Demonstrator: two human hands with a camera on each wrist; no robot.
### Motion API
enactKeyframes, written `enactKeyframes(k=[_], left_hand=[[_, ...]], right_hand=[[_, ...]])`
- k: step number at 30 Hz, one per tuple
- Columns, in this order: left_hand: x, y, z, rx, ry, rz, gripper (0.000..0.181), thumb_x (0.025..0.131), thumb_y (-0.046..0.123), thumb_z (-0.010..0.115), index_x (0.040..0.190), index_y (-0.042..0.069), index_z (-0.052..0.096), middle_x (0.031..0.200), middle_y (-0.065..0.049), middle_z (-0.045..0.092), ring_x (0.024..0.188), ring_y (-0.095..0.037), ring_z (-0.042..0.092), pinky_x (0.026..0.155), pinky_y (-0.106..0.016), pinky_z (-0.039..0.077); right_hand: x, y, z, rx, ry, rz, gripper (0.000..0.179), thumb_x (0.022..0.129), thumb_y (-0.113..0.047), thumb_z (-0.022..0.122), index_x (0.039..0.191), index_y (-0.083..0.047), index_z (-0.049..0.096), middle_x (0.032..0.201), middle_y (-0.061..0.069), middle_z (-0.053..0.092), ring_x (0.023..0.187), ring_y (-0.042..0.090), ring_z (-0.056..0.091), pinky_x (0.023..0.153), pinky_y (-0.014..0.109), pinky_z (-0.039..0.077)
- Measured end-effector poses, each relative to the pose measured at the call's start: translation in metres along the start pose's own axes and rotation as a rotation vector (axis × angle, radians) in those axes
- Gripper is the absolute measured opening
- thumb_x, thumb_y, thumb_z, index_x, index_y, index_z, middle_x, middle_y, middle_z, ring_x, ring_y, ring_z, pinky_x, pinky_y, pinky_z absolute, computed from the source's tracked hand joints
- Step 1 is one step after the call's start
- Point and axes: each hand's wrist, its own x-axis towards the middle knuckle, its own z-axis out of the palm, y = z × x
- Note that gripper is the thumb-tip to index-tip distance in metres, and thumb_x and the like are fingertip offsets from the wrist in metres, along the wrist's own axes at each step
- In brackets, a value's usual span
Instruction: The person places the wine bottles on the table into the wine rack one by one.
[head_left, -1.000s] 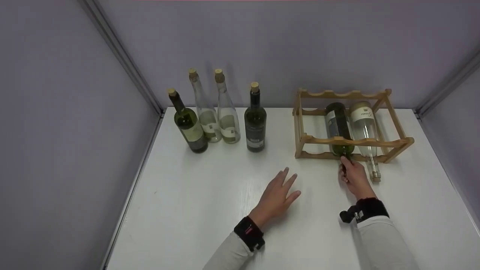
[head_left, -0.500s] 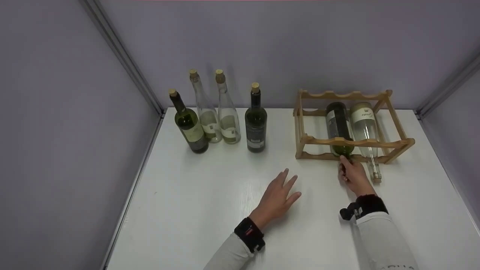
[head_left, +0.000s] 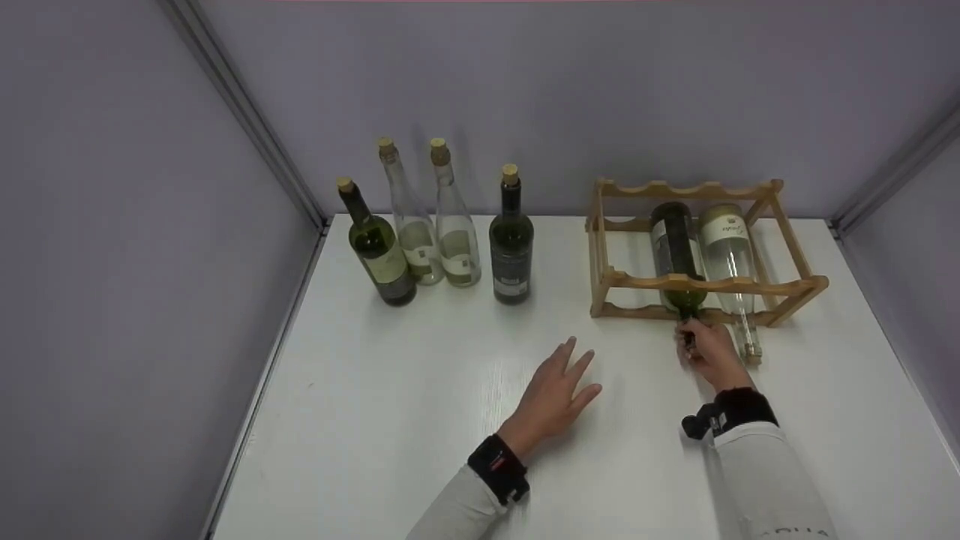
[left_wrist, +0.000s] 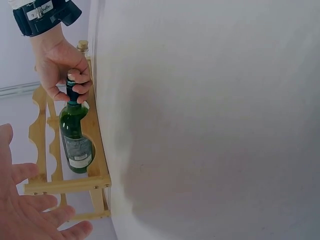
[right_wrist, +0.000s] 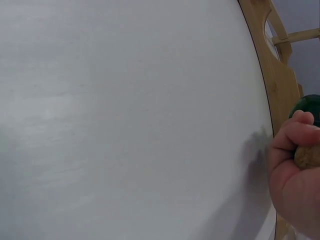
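Observation:
My right hand (head_left: 709,352) grips the neck of a dark green wine bottle (head_left: 679,247) that lies in the wooden wine rack (head_left: 799,286), its neck toward me. In the left wrist view the fingers curl round the neck of that green bottle (left_wrist: 77,145), just below its cork. The cork (right_wrist: 307,157) shows inside the fist in the right wrist view. Beside it in the rack lies a clear glass bottle (head_left: 729,259), neck outward. My left hand (head_left: 547,397) is over the table left of the rack, fingers spread, holding nothing.
Left of the rack stand a dark bottle (head_left: 511,259), two clear bottles (head_left: 459,251) (head_left: 420,247) and a green bottle (head_left: 384,262), all corked and upright. Grey walls (head_left: 540,97) rise behind and beside the white table (head_left: 375,420).
My right hand's thumb and fingers have shifted slightly down along the neck of the green wine bottle, which moved very slightly toward the back. The left hand stays put.

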Motion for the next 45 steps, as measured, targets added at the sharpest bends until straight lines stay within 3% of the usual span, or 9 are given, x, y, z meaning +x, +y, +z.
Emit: enactKeyframes(k=[4,7,9,13,17,26,34,39,45], left_hand=[[0.0,0.0,0.0,0.013,0.004,0.004,0.063,0.104,0.056,0.026,0.155,0.02,0.033,0.161,-0.01,0.019,0.146,-0.023,0.022,0.116,-0.037,0.023],[0.0,-0.001,0.001,0.014,0.002,0.002,0.063,0.104,0.056,0.026,0.155,0.02,0.033,0.161,-0.011,0.019,0.146,-0.024,0.022,0.116,-0.037,0.023],[0.0,-0.001,0.001,0.011,-0.003,-0.002,0.063,0.103,0.056,0.026,0.155,0.02,0.033,0.161,-0.01,0.019,0.146,-0.023,0.022,0.116,-0.037,0.023],[0.0,-0.001,0.001,0.002,-0.004,-0.004,0.063,0.103,0.056,0.026,0.155,0.021,0.033,0.161,-0.01,0.019,0.146,-0.023,0.021,0.116,-0.037,0.022],[-0.001,-0.001,0.001,-0.009,0.005,0.002,0.063,0.103,0.056,0.026,0.155,0.02,0.033,0.162,-0.009,0.018,0.147,-0.023,0.019,0.116,-0.038,0.022],[-0.002,-0.002,0.002,-0.012,0.011,0.004,0.062,0.104,0.056,0.027,0.155,0.02,0.033,0.162,-0.009,0.019,0.147,-0.023,0.019,0.116,-0.038,0.022],[-0.003,-0.003,0.001,-0.017,-0.01,-0.006,0.063,0.104,0.056,0.025,0.156,0.021,0.031,0.162,-0.009,0.016,0.147,-0.024,0.017,0.117,-0.038,0.02],[-0.004,-0.003,0.001,-0.017,-0.015,-0.011,0.063,0.104,0.056,0.026,0.156,0.021,0.031,0.162,-0.008,0.016,0.147,-0.024,0.018,0.116,-0.038,0.021],[-0.004,-0.005,0.003,-0.004,0.003,0.005,0.062,0.104,0.054,0.027,0.155,0.019,0.033,0.161,-0.011,0.02,0.146,-0.025,0.021,0.116,-0.038,0.023]], right_hand=[[-0.001,0.001,-0.001,-0.008,-0.005,-0.018,0.018,0.099,-0.001,0.047,0.09,0.005,0.062,0.073,0.008,0.062,0.057,0.015,0.057,0.05,0.027,0.048],[-0.003,0.001,-0.002,-0.038,0.003,-0.014,0.01,0.1,-0.003,0.045,0.103,0.005,0.051,0.072,0.007,0.061,0.058,0.017,0.058,0.051,0.03,0.049],[-0.003,0.002,-0.003,-0.055,0.007,-0.008,0.017,0.101,-0.003,0.043,0.115,0.005,0.043,0.075,0.007,0.06,0.062,0.017,0.06,0.053,0.03,0.049],[-0.004,0.003,-0.002,-0.113,-0.032,-0.02,0.05,0.102,-0.002,0.039,0.147,0.007,0.019,0.097,0.013,0.056,0.076,0.016,0.06,0.061,0.029,0.049],[-0.004,0.005,0.002,-0.249,-0.04,-0.078,0.065,0.103,-0.001,0.041,0.154,0.006,0.0,0.114,0.02,0.047,0.084,0.013,0.058,0.071,0.027,0.051],[0.001,0.01,0.012,-0.518,0.095,-0.206,0.068,0.099,-0.003,0.054,0.153,0.008,0.014,0.132,0.032,0.041,0.083,0.009,0.064,0.079,0.027,0.055],[0.001,0.013,0.02,-0.802,0.295,-0.287,0.064,0.091,-0.011,0.069,0.142,0.01,0.037,0.128,0.033,0.05,0.114,0.041,0.053,0.085,0.036,0.05],[0.0,0.016,0.024,-0.838,0.361,-0.31,0.056,0.088,-0.011,0.072,0.131,0.013,0.044,0.124,0.034,0.053,0.113,0.044,0.052,0.091,0.046,0.044],[0.0,0.019,0.027,-0.831,0.395,-0.335,0.054,0.086,-0.008,0.072,0.126,0.014,0.044,0.117,0.032,0.054,0.108,0.041,0.053,0.089,0.045,0.044]])
